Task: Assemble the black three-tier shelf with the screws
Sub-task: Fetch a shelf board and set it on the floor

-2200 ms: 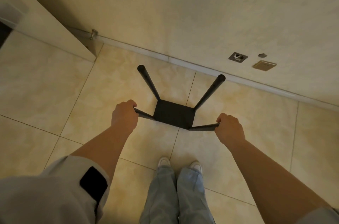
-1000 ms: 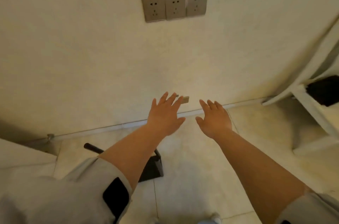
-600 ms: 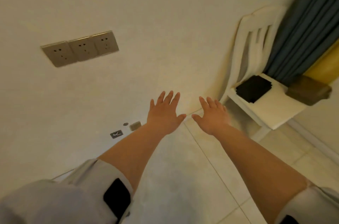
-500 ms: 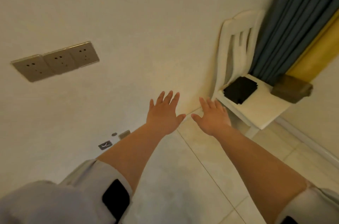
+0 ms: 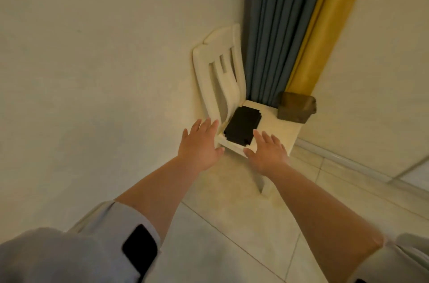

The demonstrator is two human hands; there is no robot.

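A stack of flat black shelf boards (image 5: 242,125) lies on the seat of a white chair (image 5: 282,129) in the room's corner. My left hand (image 5: 199,144) is stretched out with straight spread fingers, just left of the stack and in front of the chair's back. My right hand (image 5: 267,151) reaches forward with fingers straight, just right of the stack and over the seat's front edge. Both hands hold nothing. The black tier with its four legs is out of view.
A brown box (image 5: 296,107) stands at the seat's far right corner. Blue curtains (image 5: 276,27) and a yellow curtain (image 5: 325,25) hang behind the chair. A plain wall (image 5: 104,74) runs along the left. Tiled floor (image 5: 232,224) lies below my arms.
My hands let go of the legged black tier on the floor and opened. The view swung right along the wall to the chair, and both hands now reach towards the black boards.
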